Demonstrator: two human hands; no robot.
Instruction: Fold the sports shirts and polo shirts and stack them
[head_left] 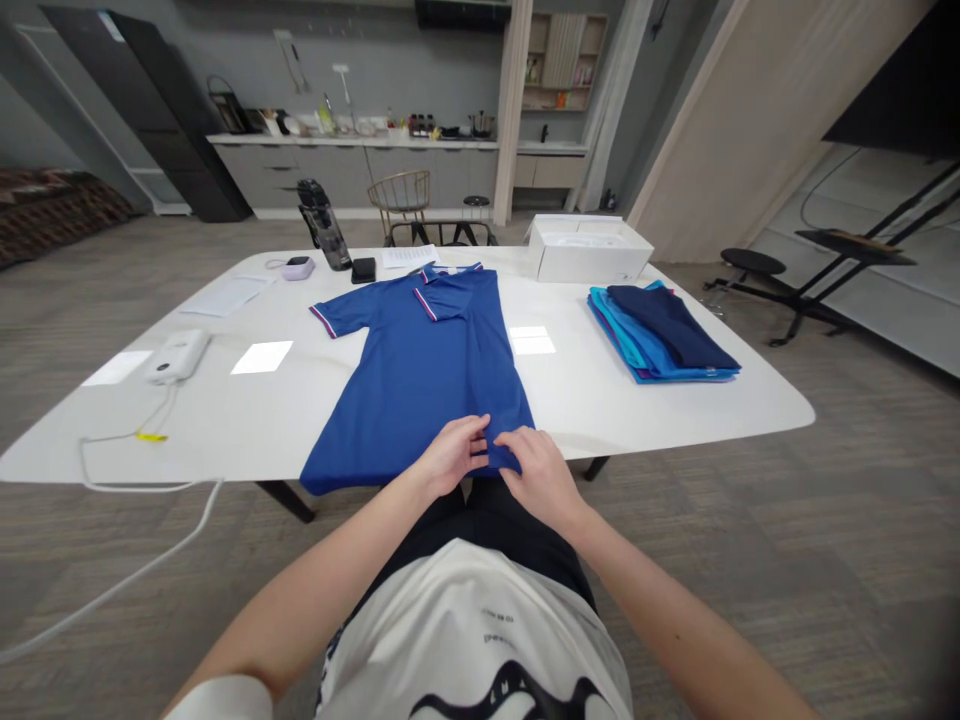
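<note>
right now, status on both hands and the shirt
Left hand, right hand at near edge of blue shirt; grip unclear. One sleeve folded inward. Folded clothes right of shirt, apart.

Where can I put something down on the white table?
On the white table, there's a bare patch between the blue short-sleeved polo shirt and the folded stack of blue cloth. Another lies between the shirt and the white oblong power strip. It's crowded near the far edge, around the dark plastic bottle and small black square case.
</note>
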